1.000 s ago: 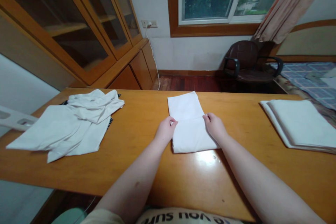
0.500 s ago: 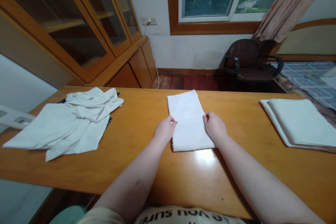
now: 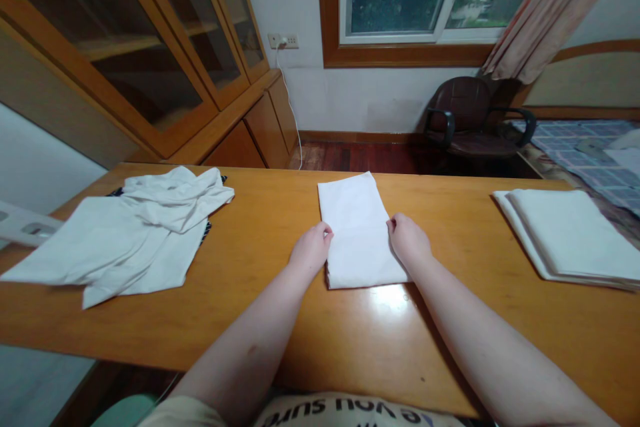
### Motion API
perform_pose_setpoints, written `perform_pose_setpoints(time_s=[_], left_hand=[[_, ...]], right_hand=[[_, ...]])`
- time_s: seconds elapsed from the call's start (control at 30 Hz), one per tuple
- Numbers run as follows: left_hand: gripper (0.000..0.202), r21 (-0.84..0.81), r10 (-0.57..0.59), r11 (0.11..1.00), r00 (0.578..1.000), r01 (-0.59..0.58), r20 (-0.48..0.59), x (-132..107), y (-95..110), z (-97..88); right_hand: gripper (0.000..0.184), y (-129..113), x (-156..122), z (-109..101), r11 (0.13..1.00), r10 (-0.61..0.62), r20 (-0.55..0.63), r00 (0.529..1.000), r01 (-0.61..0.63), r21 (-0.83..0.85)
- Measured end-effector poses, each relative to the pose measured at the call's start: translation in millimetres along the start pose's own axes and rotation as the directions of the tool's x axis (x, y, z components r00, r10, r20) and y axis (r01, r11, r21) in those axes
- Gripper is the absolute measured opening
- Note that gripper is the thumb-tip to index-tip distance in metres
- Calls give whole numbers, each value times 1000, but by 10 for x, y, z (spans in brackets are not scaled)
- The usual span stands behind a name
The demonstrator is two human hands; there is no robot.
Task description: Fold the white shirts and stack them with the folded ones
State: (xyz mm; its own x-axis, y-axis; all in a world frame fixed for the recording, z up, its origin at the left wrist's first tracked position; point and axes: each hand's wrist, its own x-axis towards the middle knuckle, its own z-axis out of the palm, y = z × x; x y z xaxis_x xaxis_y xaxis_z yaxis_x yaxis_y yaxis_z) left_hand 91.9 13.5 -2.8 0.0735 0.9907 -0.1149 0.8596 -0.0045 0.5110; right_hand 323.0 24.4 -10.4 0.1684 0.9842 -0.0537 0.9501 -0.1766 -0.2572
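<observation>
A folded white cloth (image 3: 357, 233) lies flat on the wooden table (image 3: 240, 320), its long side running away from me. At its left edge, my left hand (image 3: 311, 247) has thumb and fingertips pinched together against the fabric. My right hand (image 3: 409, 237) grips the opposite edge, its fingers curled and partly hidden from view. The cloth's upper layer looks smooth, and thicker folds show along the near end.
Crumpled white garments (image 3: 145, 227) with dark striped parts lie on the table's left. A stack of folded white cloths (image 3: 570, 233) is on the right. Beyond the table are a glass-door cabinet (image 3: 150, 47) and a brown armchair (image 3: 465, 113).
My left hand has shifted slightly left, toward the cloth's edge. My right hand and the cloth stay nearly where they were.
</observation>
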Motion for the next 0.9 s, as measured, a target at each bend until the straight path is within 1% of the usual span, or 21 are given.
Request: perform_pose_setpoints(time_s=[0.1, 0.17, 0.23, 0.27, 0.3, 0.33, 0.37, 0.4, 0.43, 0.47, 0.5, 0.6, 0.67, 0.73, 0.8, 0.87, 0.9], left_hand=[[15, 10, 15, 1000, 1000, -16, 3, 7, -7, -2], [15, 17, 18, 1000, 1000, -18, 5, 16, -11, 0], [15, 22, 16, 1000, 1000, -16, 11, 23, -13, -1], [15, 24, 15, 1000, 1000, -15, 12, 26, -12, -1], [14, 27, 15, 1000, 1000, -15, 14, 27, -11, -2], [14, 31, 14, 999, 1000, -15, 15, 27, -10, -2], [14, 34, 15, 999, 1000, -16, 14, 27, -8, -2], [14, 36, 15, 999, 1000, -16, 14, 26, -7, -1], [14, 37, 16, 999, 1000, -16, 13, 25, -7, 1], [14, 38, 18, 999, 1000, -18, 12, 24, -7, 4], [14, 39, 18, 999, 1000, -19, 12, 25, -9, 8], [16, 49, 24, 999, 1000, -24, 13, 32, -24, 25], [16, 47, 29, 998, 999, -30, 14, 40, -33, 37], [15, 38, 32, 999, 999, -32, -4, 35, -22, 31], [15, 35, 28, 999, 998, -26, -50, -6, 23, -14], [18, 56, 0, 998, 996, 5, -93, -97, 104, -107], [21, 77, -24, 997, 995, 31, -93, -163, 151, -164]], right_hand=[[32, 25, 11, -7, 1000, -11, 0, 1000, 11, 4], [31, 36, -8, -55, 999, -33, -32, 999, 33, 1], [32, 18, -76, -141, 995, -102, -113, 988, 102, -10], [33, -7, -129, -190, 985, -170, -150, 974, 170, -15], [34, -43, -193, -236, 963, -270, -164, 949, 270, -19], [35, -87, -260, -270, 919, -391, -151, 908, 393, -16], [36, -135, -324, -289, 852, -521, -113, 846, 523, -6], [37, -180, -376, -288, 774, -631, -69, 773, 633, 10], [38, -218, -410, -269, 709, -704, -31, 709, 705, 23], [40, -241, -420, -232, 670, -742, 1, 670, 742, 29], [42, -248, -408, -185, 665, -747, 25, 664, 747, 26], [54, -182, -272, -31, 739, -671, 101, 735, 674, 4], [59, -115, -172, 34, 771, -630, 151, 762, 637, -2], [61, -74, -117, 60, 773, -622, 182, 761, 635, -13], [61, -69, -109, 61, 772, -618, 188, 763, 634, -34], [61, -84, -122, 55, 771, -617, 187, 765, 634, -50], [62, -92, -129, 54, 770, -617, 186, 764, 636, -54]])
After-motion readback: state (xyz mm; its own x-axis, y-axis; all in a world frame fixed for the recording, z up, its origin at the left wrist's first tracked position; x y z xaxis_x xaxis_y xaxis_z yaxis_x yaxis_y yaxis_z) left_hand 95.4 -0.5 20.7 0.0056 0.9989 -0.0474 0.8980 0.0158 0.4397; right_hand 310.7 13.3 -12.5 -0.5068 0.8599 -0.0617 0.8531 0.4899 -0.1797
